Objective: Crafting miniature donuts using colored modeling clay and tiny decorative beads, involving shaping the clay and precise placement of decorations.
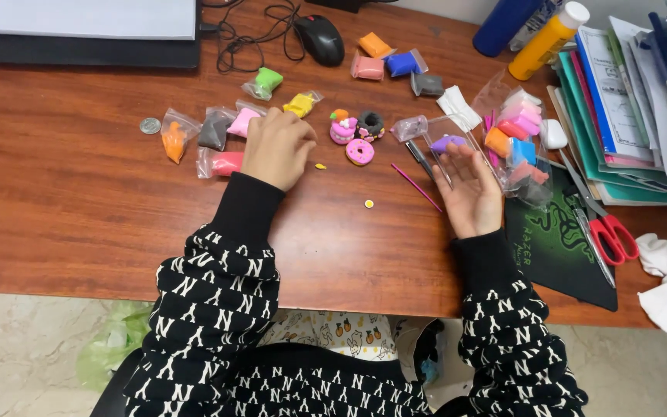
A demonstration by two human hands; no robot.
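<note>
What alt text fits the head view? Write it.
Two hands rest on a wooden desk: the left hand by small bags of coloured clay, the right hand, palm open, beside a clear bag. Tiny clay cakes sit between them.

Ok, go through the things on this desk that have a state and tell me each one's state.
Left hand: curled, knuckles up, resting by the clay bags.
Right hand: open, palm up, empty.
Scissors: closed, lying flat.
Yellow bottle: capped, lying tilted.
Yellow clay bag: open at the top.
Pink donut: finished, lying flat.
</note>
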